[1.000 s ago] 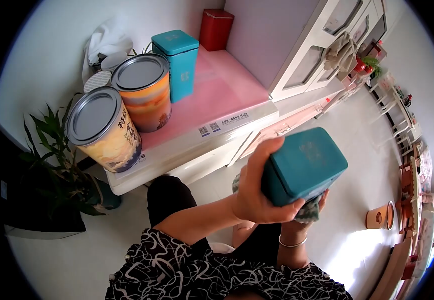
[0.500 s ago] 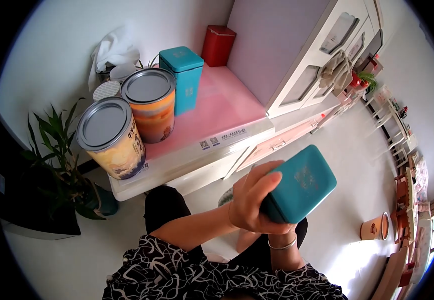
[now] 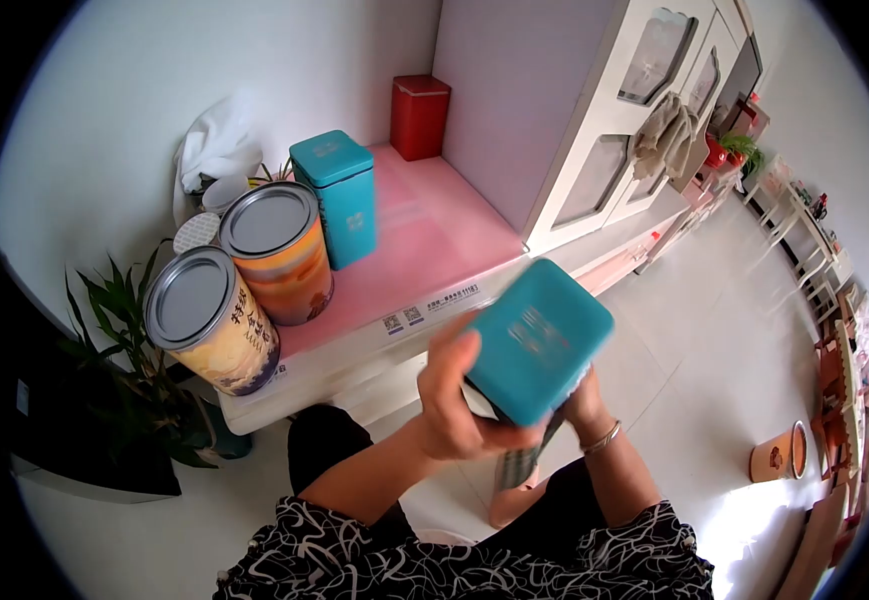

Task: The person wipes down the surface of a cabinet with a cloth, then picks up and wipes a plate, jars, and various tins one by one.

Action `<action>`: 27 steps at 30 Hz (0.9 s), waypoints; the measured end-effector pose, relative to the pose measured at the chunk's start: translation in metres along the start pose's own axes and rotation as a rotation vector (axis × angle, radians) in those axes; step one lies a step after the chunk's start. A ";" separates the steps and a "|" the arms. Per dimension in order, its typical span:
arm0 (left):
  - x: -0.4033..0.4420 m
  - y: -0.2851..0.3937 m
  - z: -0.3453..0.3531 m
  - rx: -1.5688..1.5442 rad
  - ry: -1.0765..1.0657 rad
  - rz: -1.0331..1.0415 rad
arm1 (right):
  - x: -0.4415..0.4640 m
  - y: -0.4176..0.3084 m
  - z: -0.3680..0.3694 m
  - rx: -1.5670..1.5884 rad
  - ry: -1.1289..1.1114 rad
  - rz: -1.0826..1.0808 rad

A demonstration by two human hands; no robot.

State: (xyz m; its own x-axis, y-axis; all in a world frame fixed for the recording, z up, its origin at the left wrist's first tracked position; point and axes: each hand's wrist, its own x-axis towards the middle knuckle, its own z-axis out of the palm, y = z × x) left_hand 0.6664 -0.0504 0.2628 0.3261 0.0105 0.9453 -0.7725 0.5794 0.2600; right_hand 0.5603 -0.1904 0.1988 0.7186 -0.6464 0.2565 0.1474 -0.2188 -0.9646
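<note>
A teal rectangular tin (image 3: 539, 335) with faint printing on its lid is tilted in front of me above the floor. My left hand (image 3: 451, 400) is wrapped round its near left side, thumb along the edge. My right hand (image 3: 586, 405), with a bangle at the wrist, is closed at the tin's lower right; most of its fingers are hidden. A grey-green cloth-like piece (image 3: 521, 465) hangs beneath the tin by that hand, partly covered. A matching teal tin (image 3: 339, 205) stands on the pink-topped cabinet (image 3: 444, 225).
Two round cans, one orange (image 3: 279, 255) and one yellow (image 3: 219, 320), stand at the cabinet's left end. A red tin (image 3: 420, 118) is at the back. A potted plant (image 3: 139, 335) stands left, a paper-bucket-like container (image 3: 778, 455) on the floor at right.
The teal tin has moved left and up in view, its lid turned more toward me. My right hand now shows more at its right side. The view has shifted slightly.
</note>
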 end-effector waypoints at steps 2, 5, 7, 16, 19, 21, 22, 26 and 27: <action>0.005 -0.007 -0.008 -0.009 -0.050 -0.121 | 0.016 -0.060 0.003 -0.179 0.044 0.044; 0.012 -0.005 -0.017 0.140 -0.366 -0.241 | 0.032 -0.069 -0.021 0.181 0.212 0.113; 0.009 -0.005 -0.009 0.169 -0.425 -0.221 | 0.028 -0.089 -0.022 0.397 0.253 -0.002; -0.018 0.006 0.007 0.216 -0.668 -0.230 | -0.005 -0.106 -0.006 -0.429 -0.250 -0.058; -0.014 0.013 0.015 0.154 -0.759 -0.075 | 0.001 -0.101 -0.024 -0.270 -0.246 0.286; -0.017 0.012 0.019 0.058 -0.713 -0.227 | 0.000 -0.087 -0.030 -0.040 -0.223 0.343; -0.020 0.012 0.017 0.018 -0.736 -0.316 | 0.000 -0.077 -0.033 0.186 -0.216 0.396; -0.032 0.002 0.019 -0.422 -0.571 -0.639 | -0.015 -0.011 -0.041 0.201 -0.212 -0.151; -0.034 0.001 0.021 -0.424 -0.575 -0.641 | -0.018 -0.024 -0.039 -0.029 -0.268 -0.195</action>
State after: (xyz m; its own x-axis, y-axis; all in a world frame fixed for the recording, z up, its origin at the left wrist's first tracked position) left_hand 0.6435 -0.0671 0.2351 0.2140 -0.7470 0.6294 -0.2420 0.5837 0.7751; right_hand 0.5171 -0.2020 0.2201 0.8323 -0.3760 0.4073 0.2833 -0.3430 -0.8956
